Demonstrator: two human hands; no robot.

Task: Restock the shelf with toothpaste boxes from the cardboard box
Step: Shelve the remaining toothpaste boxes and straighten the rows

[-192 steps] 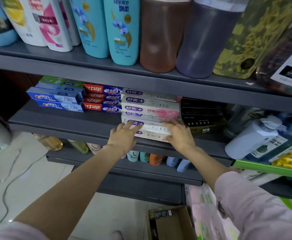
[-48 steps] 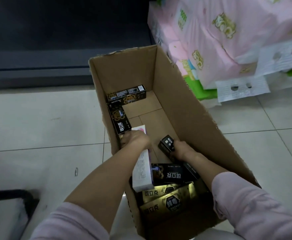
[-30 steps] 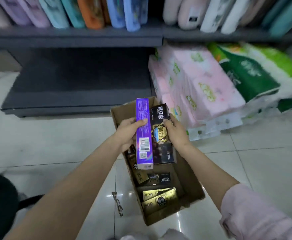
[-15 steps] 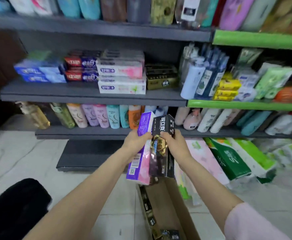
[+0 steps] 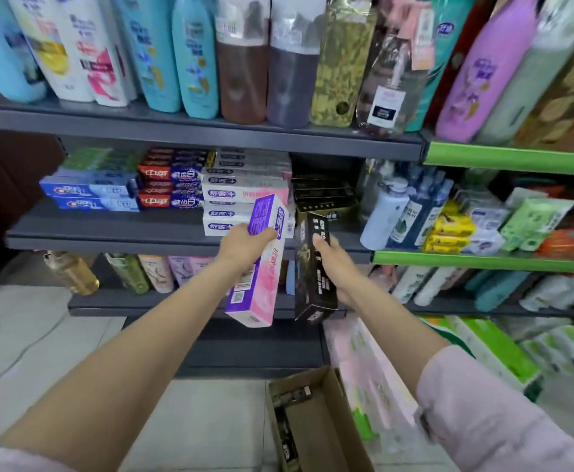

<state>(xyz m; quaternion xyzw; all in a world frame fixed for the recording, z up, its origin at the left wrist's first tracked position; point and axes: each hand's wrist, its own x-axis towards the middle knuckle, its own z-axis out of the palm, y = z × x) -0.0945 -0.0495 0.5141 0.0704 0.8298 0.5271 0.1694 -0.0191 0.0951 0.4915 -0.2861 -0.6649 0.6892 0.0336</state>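
Note:
My left hand (image 5: 244,248) grips a purple and pink toothpaste box (image 5: 258,267), held nearly upright in front of the white toothpaste stack (image 5: 241,195) on the grey middle shelf (image 5: 108,233). To its right, my right hand (image 5: 331,260) grips a black toothpaste box (image 5: 313,284), its top end close to the black and gold boxes (image 5: 326,195) on the same shelf. The open cardboard box (image 5: 333,424) stands on the floor below, with a few dark boxes along its left wall.
Blue boxes (image 5: 88,195) and red boxes (image 5: 169,185) fill the shelf's left part. Shampoo bottles (image 5: 190,56) line the shelf above. Small bottles (image 5: 156,274) stand on the shelf below. Pink tissue packs (image 5: 371,376) lie right of the carton.
Both hands rose from the carton with one box each and moved up and forward to the middle shelf; the two boxes, held side by side before, are now apart.

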